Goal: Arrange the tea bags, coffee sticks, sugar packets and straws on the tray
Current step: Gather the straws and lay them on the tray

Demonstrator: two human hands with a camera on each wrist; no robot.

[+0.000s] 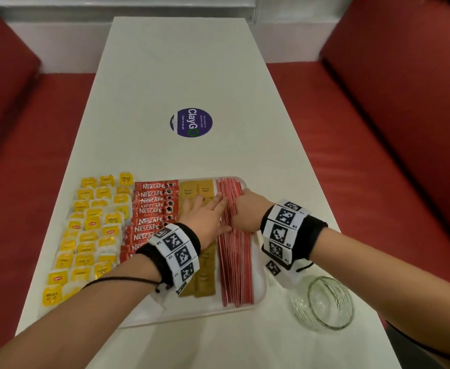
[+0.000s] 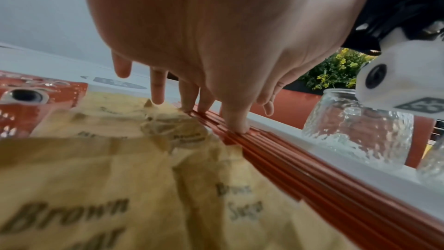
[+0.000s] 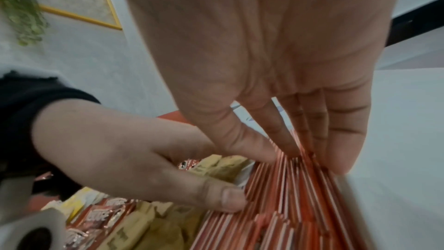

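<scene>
A white tray (image 1: 259,280) holds rows of yellow tea bags (image 1: 90,235), red coffee sticks (image 1: 152,209), brown sugar packets (image 1: 205,275) and a band of red-and-white straws (image 1: 235,265) along its right side. My left hand (image 1: 218,214) lies flat over the sugar packets (image 2: 120,178), its straight fingers (image 2: 234,121) touching the left edge of the straws (image 2: 312,174). Against the right side of the straws (image 3: 276,206), my right hand (image 1: 245,209) presses with straight fingers (image 3: 346,140) and thumb. The two hands flank the straw bundle near its middle. Neither hand holds anything.
An empty clear glass jar (image 1: 322,302) stands on the white table (image 1: 181,62) just right of the tray's near corner. A round purple sticker (image 1: 192,122) marks the table's middle. Red bench seats (image 1: 378,129) run along both sides.
</scene>
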